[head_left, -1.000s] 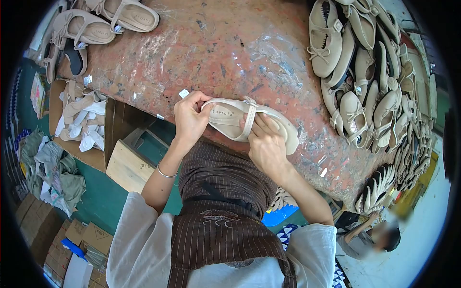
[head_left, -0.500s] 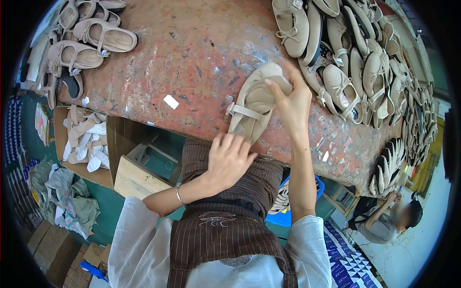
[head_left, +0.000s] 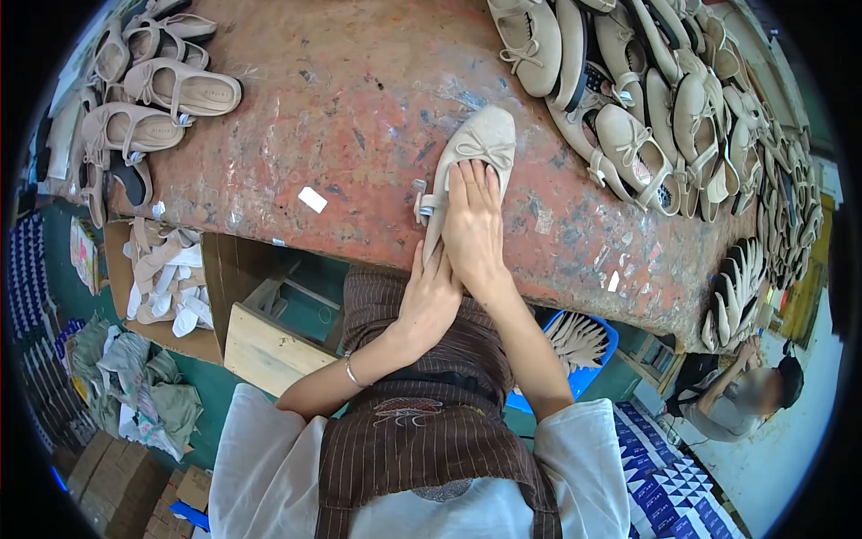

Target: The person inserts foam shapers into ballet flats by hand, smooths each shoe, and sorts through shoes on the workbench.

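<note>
A beige shoe (head_left: 491,128) with a bow and side strap lies on the worn red table (head_left: 359,171), its toe pointing away from me. My right hand (head_left: 474,235) has its fingers stretched flat and close together, reaching into the shoe's opening just behind the bow. At the heel is my left hand (head_left: 429,304), its fingers around the heel edge, one along the outer side. My right hand and wrist partly cover the heel and insole. A small white label (head_left: 312,199) rests on the table to the left.
Beige shoes (head_left: 184,85) stand at the table's left end, with a large pile (head_left: 628,135) at the right. Below the edge are a box of insole-like pieces (head_left: 162,328), a wooden board (head_left: 269,346) and a blue basket (head_left: 597,382). Another person (head_left: 736,395) is at lower right.
The shoe has turned slightly more upright, toe away from me. My right hand has moved from its toe side into the opening. My left hand remains at the heel.
</note>
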The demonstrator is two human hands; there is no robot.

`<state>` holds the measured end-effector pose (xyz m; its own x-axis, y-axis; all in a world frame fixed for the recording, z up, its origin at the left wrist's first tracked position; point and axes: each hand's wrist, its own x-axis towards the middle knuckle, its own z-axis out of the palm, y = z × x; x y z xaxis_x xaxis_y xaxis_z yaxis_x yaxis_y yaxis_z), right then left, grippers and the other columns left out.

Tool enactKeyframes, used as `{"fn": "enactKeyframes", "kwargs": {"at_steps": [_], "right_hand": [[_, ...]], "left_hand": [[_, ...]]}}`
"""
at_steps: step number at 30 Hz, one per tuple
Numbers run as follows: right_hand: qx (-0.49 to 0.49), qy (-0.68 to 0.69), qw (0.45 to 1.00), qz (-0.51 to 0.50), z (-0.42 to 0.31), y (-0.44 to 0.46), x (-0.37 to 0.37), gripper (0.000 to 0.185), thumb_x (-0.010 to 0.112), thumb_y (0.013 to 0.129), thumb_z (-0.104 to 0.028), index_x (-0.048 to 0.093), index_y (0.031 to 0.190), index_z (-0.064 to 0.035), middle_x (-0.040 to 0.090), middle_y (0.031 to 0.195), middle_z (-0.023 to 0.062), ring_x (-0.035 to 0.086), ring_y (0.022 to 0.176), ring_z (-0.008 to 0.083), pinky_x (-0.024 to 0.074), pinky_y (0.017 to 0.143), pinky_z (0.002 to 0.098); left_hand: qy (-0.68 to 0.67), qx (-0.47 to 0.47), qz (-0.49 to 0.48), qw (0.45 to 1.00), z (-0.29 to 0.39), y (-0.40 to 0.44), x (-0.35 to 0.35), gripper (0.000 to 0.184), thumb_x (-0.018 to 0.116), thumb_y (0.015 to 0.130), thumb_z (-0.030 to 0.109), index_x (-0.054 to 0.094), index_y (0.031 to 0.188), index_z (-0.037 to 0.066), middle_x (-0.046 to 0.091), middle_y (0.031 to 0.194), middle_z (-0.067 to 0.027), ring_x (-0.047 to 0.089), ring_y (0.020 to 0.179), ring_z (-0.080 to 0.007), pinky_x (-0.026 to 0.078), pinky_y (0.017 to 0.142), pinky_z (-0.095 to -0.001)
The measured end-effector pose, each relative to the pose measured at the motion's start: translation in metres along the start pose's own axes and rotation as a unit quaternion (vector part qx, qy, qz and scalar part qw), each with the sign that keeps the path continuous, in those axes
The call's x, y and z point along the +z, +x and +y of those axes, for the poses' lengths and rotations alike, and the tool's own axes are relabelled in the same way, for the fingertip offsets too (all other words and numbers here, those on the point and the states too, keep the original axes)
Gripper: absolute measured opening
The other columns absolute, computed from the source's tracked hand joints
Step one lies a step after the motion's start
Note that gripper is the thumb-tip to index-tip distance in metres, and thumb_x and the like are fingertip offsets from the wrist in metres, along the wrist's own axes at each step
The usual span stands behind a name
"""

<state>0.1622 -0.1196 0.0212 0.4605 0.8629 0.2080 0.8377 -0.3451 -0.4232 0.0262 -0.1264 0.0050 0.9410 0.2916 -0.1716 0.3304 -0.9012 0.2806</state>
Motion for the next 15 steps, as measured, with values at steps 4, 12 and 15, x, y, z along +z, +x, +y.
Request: {"fn": "enactKeyframes", "kwargs": {"at_steps": [4, 12, 15], "right_hand": [[0.005, -0.035, 0.999, -0.024, -0.001, -0.018, -0.013, 0.047, 0.056, 0.078, 0.004, 0.057, 0.124, 0.0115, 0.057, 0.132, 0.0293, 0.049, 0.131, 0.0409, 0.0293, 0.115, 0.0528], [0.077, -0.02, 0.987, -0.137, 0.009, 0.027, -0.01, 0.046, 0.056, 0.081, 0.001, 0.056, 0.126, 0.0074, 0.057, 0.13, 0.0281, 0.05, 0.128, 0.0423, 0.0237, 0.115, 0.0595], [0.009, -0.123, 0.992, -0.001, -0.002, -0.009, -0.008, 0.05, 0.058, 0.083, -0.004, 0.051, 0.132, 0.0061, 0.052, 0.133, 0.0292, 0.047, 0.13, 0.0436, 0.0224, 0.114, 0.0623]], "left_hand": [[-0.108, -0.035, 0.101, 0.988, 0.012, 0.004, -0.002, 0.057, 0.058, 0.086, 0.013, 0.048, 0.138, -0.008, 0.046, 0.142, -0.0284, 0.035, 0.141, -0.0429, 0.024, 0.116, -0.0596], [0.003, -0.019, 0.088, 0.996, 0.013, 0.004, 0.002, 0.055, 0.059, 0.084, 0.014, 0.052, 0.133, -0.009, 0.047, 0.141, -0.0298, 0.038, 0.139, -0.0434, 0.025, 0.117, -0.0598], [-0.066, -0.021, 0.125, 0.99, 0.013, 0.006, 0.004, 0.052, 0.058, 0.084, 0.013, 0.054, 0.129, -0.011, 0.048, 0.139, -0.0308, 0.039, 0.138, -0.0433, 0.027, 0.115, -0.0593]]}}
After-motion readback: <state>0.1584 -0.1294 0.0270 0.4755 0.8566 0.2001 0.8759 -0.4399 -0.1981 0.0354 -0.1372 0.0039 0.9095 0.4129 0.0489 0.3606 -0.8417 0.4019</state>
